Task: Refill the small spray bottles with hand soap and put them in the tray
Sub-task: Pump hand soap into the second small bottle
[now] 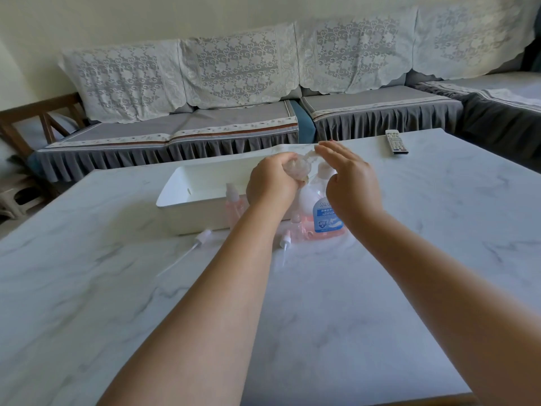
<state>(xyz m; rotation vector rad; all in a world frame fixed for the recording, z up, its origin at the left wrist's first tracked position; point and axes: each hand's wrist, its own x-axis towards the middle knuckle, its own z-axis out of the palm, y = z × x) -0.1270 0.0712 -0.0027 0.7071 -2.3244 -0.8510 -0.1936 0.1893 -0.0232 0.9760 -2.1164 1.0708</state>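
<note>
The head view showed the left hand [273, 183] gripping a small clear spray bottle [296, 168] held up under the soap bottle's pump spout, while the right hand [349, 178] pressed flat-fingered on the hand soap bottle [325, 218], which stood on the desk [380, 288] just before the white tray [187, 189].

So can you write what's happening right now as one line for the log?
step: filling | left hand: grips small bottle at pump spout | right hand: open over hand soap bottle | tray: no bottles visible inside
</note>
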